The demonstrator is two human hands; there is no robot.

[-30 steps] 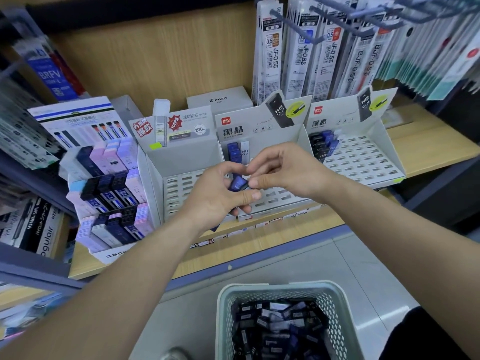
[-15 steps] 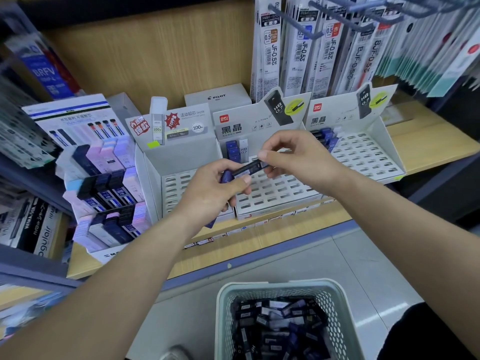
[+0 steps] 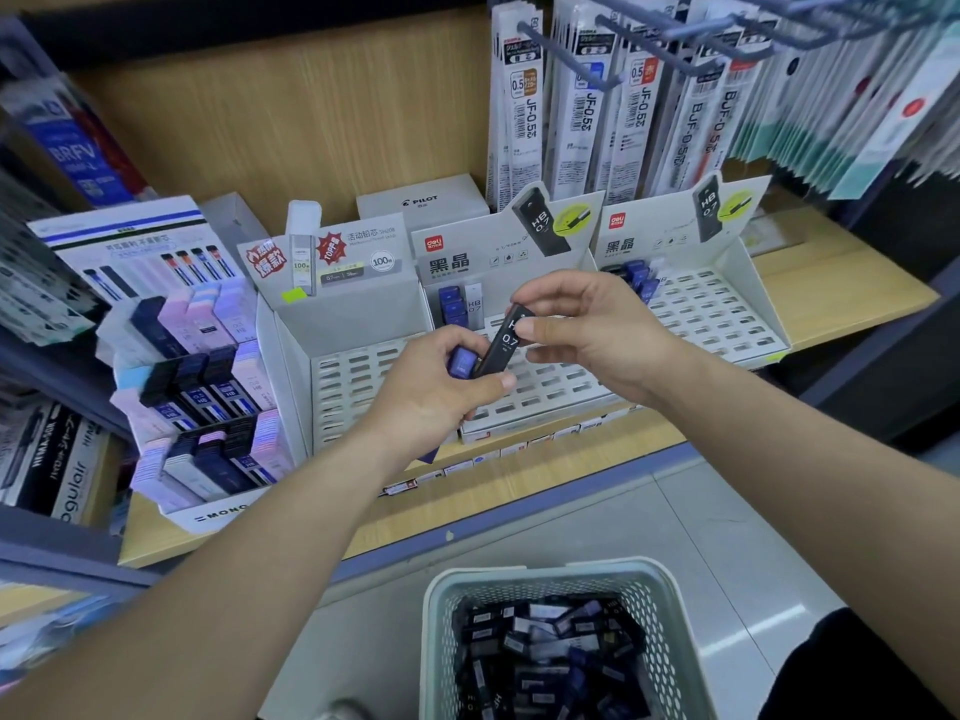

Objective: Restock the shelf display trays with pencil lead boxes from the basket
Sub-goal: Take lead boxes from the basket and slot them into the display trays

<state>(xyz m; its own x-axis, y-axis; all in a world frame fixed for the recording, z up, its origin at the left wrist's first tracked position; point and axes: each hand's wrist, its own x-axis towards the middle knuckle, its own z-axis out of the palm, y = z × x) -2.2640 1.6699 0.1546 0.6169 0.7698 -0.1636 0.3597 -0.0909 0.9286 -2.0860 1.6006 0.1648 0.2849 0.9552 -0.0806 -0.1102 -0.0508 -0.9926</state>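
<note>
Pinching a black box (image 3: 503,345) marked HB 0.7 between thumb and fingertips, the right hand (image 3: 597,335) holds it tilted above the middle tray (image 3: 545,392), while the left hand (image 3: 431,392) grips a blue box (image 3: 461,362) close against it. Only a few boxes stand in the back left corners of the middle and right tray (image 3: 717,314), the left tray (image 3: 353,376) shows bare slots where visible, and the basket (image 3: 441,641) below the shelf (image 3: 857,283) edge holds many more. Restocking looks barely begun, with nearly every slot left to fill.
</note>
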